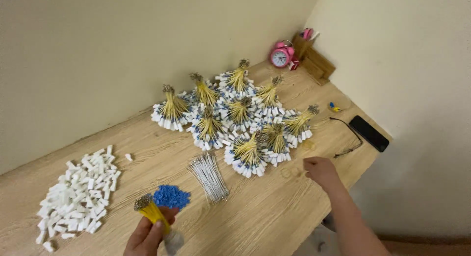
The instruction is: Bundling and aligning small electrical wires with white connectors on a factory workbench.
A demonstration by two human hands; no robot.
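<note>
1. Left hand (147,235) clamped around a bundle of yellow wires (153,213), metal tips up, low over the near edge of the desk (274,212), just beside a small heap of blue beads (171,196).
2. Right hand (320,170) out over the desk beside some rubber bands (290,172), fingers curled; empty or pinching something, cannot tell.
3. Best to keep the grip firm and low on the bundle so the tips stay level and no strand slips.
4. Best to keep the bundle upright, clear of the beads, to avoid scattering them.
5. Loose bunch of thin white wires (209,176) lying flat between the two hands.
6. Further back, finished bundles (235,118) with white and blue ends, lying in a cluster.
7. At far left, a pile of small white caps (81,192).
8. Light wood-grain desk set into a corner of plain cream walls; pink alarm clock (282,55) and wooden holder (314,59) in the corner, black phone (369,133) and glasses (349,135) at right.
</note>
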